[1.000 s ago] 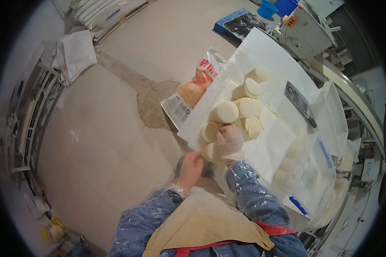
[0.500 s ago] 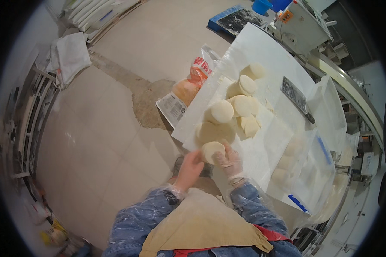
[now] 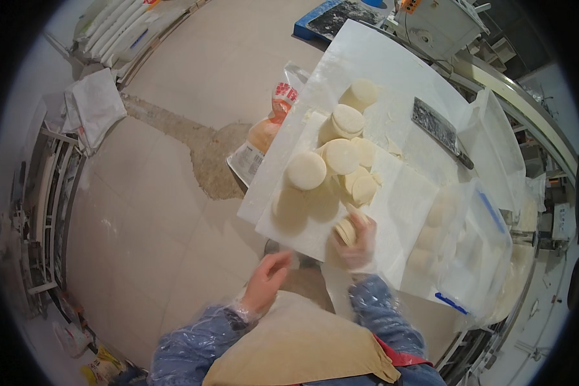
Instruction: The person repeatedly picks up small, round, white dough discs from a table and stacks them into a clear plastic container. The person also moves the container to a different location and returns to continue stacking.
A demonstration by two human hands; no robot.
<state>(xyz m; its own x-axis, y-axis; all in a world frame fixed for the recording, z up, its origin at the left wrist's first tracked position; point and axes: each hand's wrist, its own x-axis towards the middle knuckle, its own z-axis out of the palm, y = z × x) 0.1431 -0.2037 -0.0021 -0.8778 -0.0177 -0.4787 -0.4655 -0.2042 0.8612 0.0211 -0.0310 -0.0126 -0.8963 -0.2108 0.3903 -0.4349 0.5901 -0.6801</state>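
Note:
My right hand (image 3: 359,243), in a clear glove, grips a small stack of round dough wrappers (image 3: 345,232) turned on edge above the near part of the white board. Bare of anything, my left hand (image 3: 266,283) hovers off the board's near left edge with its fingers loosely apart. Beyond my right hand, several stacks of pale dough wrappers (image 3: 307,170) stand on the white board (image 3: 392,212). The closest of these to my right hand is a slipped, fanned-out stack (image 3: 364,188).
A dark-bladed cleaver (image 3: 436,125) lies right of the stacks. Nearer on the right is a clear plastic cover (image 3: 473,238) with blue clips, over more pale rounds. A bag with orange contents (image 3: 264,134) sits past the board's left edge. A blue pallet (image 3: 309,26) lies beyond.
The dough wrappers that both hands were at have moved right in my right hand and now stand on edge. My left hand has come away and drawn back toward me.

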